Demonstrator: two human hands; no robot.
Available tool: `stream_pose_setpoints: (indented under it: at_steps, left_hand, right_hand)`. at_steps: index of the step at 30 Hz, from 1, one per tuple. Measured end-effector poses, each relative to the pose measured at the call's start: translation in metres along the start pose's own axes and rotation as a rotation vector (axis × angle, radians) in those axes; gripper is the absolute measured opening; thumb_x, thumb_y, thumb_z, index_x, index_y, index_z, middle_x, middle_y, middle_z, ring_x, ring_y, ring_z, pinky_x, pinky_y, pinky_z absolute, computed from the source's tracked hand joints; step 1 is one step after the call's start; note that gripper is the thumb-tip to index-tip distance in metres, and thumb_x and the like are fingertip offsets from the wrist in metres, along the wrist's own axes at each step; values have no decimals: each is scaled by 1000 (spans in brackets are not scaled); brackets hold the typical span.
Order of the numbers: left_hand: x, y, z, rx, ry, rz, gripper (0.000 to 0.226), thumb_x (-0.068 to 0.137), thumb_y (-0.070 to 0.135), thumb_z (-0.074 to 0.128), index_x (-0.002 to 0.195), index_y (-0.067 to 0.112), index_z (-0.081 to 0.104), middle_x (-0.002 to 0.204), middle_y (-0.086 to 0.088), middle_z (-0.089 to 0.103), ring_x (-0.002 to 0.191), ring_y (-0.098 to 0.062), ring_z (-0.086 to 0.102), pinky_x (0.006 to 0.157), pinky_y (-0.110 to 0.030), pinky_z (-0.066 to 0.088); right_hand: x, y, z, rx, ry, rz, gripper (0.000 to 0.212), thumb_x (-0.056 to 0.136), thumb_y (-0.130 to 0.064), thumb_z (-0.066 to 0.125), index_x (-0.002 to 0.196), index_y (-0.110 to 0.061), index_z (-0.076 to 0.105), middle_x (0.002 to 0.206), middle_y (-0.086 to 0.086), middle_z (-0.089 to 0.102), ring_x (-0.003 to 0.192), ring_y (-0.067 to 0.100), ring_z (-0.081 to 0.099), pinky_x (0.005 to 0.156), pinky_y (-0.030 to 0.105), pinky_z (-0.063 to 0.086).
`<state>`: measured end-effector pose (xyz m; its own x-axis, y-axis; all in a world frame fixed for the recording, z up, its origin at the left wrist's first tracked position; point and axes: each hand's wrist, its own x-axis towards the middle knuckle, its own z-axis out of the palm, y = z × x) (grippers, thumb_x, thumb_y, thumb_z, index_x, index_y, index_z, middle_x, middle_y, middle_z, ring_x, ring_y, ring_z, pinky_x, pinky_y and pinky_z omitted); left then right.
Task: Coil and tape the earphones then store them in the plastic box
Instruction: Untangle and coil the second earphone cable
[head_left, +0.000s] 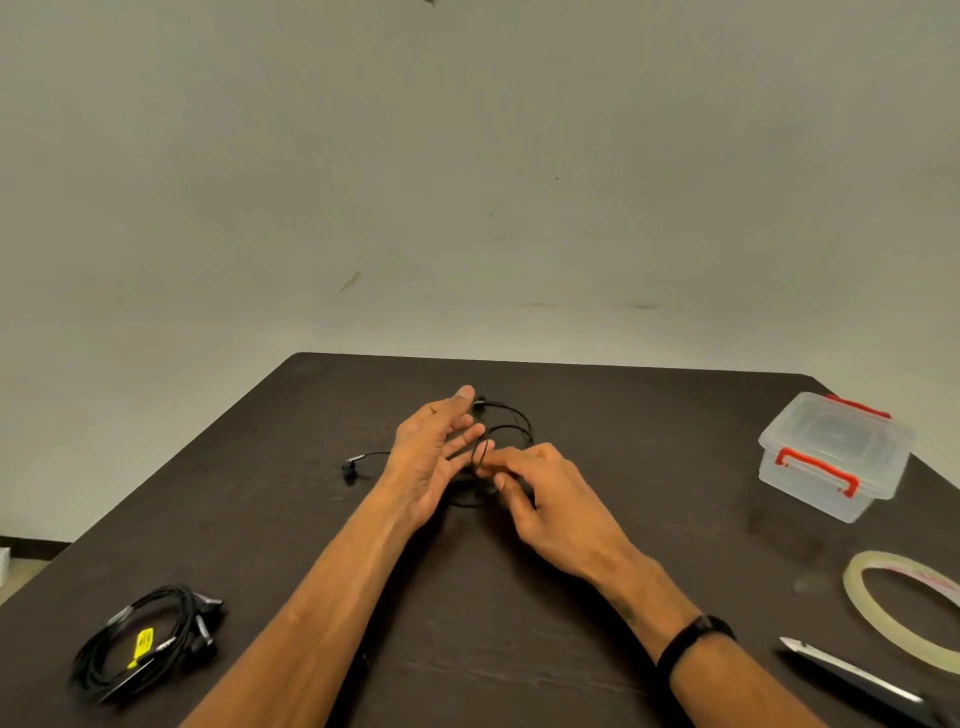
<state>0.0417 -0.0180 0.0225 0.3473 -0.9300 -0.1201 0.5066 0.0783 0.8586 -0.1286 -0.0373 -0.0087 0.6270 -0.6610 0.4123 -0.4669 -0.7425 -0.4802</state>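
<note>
At table centre: the right hand (545, 499) pinches the thin black cord of the earphones (506, 421) between thumb and fingertips.
Left hand: the left hand (434, 457) is held on edge with straight, spread fingers, and a loop of cord passes around them.
Earphones: cord arcs lie on the table (623, 447) beyond both hands; one earbud (349, 466) trails out past the left hand, resting on the surface.
Plastic box: the clear plastic box (831, 454) with red latches sits lidded at the far right, well apart from the hands.
Tape: a tape roll (904, 608) lies flat at the near right edge.
Blade: a metal blade tool (852, 670) lies just beside the tape.
Near left: a second coiled black cable (145, 642) with a yellow tag.
Wrist: a black band (691, 636) on the right wrist.
</note>
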Motion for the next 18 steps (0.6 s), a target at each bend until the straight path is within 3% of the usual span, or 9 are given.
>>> stream_pose_setpoints:
  at_steps: [3, 5, 7, 10, 14, 18]
  left_hand:
    - [-5, 13, 3, -237, 77, -30, 27, 87, 9, 80, 107, 2, 64, 106, -22, 65, 108, -34, 69, 93, -45, 61]
    - [-7, 29, -1, -404, 78, 8, 39, 83, 10, 83, 116, 0, 64, 110, -25, 69, 105, -32, 74, 84, -38, 64]
    - [-6, 44, -9, -514, -7, 67, 41, 84, 21, 84, 116, 3, 66, 107, -18, 71, 92, -22, 75, 67, -25, 63]
    - [-4, 60, -21, -599, -249, 79, 29, 94, 37, 73, 106, 13, 64, 93, -5, 65, 63, -5, 62, 44, -12, 49]
    - [-10, 64, -22, -513, -468, 54, 37, 94, 49, 64, 106, 14, 64, 81, 0, 60, 46, -4, 52, 34, -12, 39]
    - [-16, 55, -10, -190, -372, 61, 43, 93, 52, 63, 111, 13, 64, 78, -3, 61, 44, -3, 47, 32, -11, 32]
  right_hand:
    - [0, 2, 2, -54, -12, 21, 28, 106, -21, 52, 130, -28, 65, 116, -15, 69, 107, 4, 51, 86, 5, 35]
    - [1, 5, 1, -33, 41, 90, 28, 107, -20, 50, 130, -25, 65, 114, -15, 69, 105, 8, 54, 86, 10, 36]
    - [2, 8, -1, -14, 103, 174, 28, 108, -21, 48, 130, -22, 65, 112, -9, 68, 105, 13, 56, 87, 18, 37]
    - [3, 15, -3, 2, 150, 281, 33, 109, -23, 45, 136, -18, 64, 124, -1, 68, 115, 16, 55, 90, 18, 34]
    - [3, 25, -6, 32, 207, 397, 38, 109, -25, 48, 144, -17, 57, 145, 1, 59, 136, 21, 47, 103, 21, 33]
    - [1, 10, -17, 177, 408, 323, 30, 109, -37, 47, 132, -29, 65, 126, -13, 65, 121, 12, 57, 101, 31, 50]
